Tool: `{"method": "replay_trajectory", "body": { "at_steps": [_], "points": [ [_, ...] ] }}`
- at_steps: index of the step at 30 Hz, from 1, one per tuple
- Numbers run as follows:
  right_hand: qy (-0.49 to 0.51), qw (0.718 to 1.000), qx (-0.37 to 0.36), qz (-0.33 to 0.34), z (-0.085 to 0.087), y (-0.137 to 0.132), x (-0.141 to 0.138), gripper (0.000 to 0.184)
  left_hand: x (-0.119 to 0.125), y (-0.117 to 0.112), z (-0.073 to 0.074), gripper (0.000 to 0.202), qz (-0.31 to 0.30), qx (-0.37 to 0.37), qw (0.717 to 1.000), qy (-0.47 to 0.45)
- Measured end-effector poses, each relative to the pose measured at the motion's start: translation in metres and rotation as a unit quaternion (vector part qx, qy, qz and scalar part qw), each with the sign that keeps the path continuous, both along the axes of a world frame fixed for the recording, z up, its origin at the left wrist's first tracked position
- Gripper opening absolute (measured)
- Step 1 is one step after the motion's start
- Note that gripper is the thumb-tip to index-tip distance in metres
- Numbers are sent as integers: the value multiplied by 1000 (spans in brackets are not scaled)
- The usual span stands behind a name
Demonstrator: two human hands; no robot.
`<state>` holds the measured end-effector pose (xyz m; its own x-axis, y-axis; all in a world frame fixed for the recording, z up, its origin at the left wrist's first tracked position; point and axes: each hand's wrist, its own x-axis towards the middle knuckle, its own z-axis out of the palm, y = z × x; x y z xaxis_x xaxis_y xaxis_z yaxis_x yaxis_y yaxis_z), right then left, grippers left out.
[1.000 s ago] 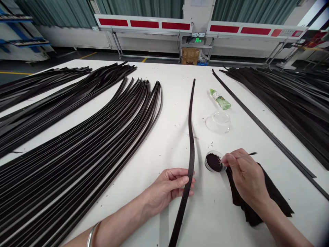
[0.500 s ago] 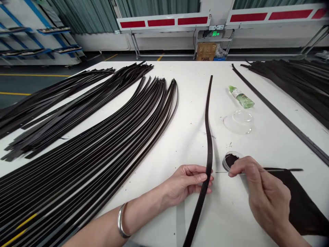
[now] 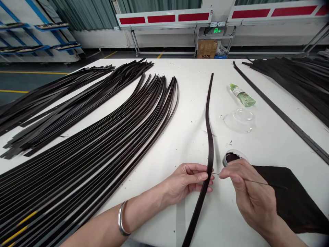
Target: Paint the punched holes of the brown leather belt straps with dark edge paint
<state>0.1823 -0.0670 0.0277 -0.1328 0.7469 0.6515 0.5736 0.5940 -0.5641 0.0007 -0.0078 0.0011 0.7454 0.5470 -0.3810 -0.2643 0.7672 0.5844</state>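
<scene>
Read clock directions from the left grip, with twelve o'clock at the far edge.

Left hand (image 3: pixel 183 181): extended from eight o'clock, with palm facing the strap; pinching one black strap (image 3: pixel 210 151) between thumb and fingers; ringed at the wrist by one metal bracelet (image 3: pixel 122 219). Along this strap: running from twelve o'clock through the grip to seven, gently bowed.

Right hand (image 3: pixel 253 195): held at four o'clock, bent at the wrist; pinching one thin brush (image 3: pixel 279 186) between thumb and forefinger. At its fine end: aimed at nine o'clock, reaching the strap's edge beside the left fingers; too small for judging contact.

Counted on the white counter (image 3: pixel 190 137): one clear cup (image 3: pixel 242 155) with dark contents, at two o'clock, just beyond the right hand; one clear plastic container (image 3: pixel 240 120) and, farther out, one green bottle (image 3: pixel 243 95) on its side, at one; one black cloth (image 3: pixel 295 199), at three, partly hidden; one loose strip (image 3: pixel 291 122) and one heap of strips (image 3: pixel 295 75), at two; three strap bundles (image 3: pixel 115 127), around ten, too overlapped for counting singly.
</scene>
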Motion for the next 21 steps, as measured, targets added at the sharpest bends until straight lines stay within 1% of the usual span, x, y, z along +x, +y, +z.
{"method": "replay_trajectory", "body": {
  "at_steps": [7, 11, 15, 18, 21],
  "points": [
    [3, 1000, 19, 3, 1, 2, -4, 26, 0, 0, -1, 26, -3, 7, 1000, 0],
    [-9, 1000, 10, -5, 2, 2, -5, 26, -1, 0, -1, 26, -4, 3, 1000, 1],
    [-18, 999, 32, 4, 2, 3, -6, 27, -1, -1, -2, 24, -2, 7, 1000, 2],
    [-19, 1000, 21, -3, 1, 2, -6, 27, -1, -1, -3, 25, 0, 5, 1000, -2],
    [-20, 999, 30, 12, 0, 2, -6, 27, 0, -1, -3, 25, 5, 3, 1000, -6]
  ]
}}
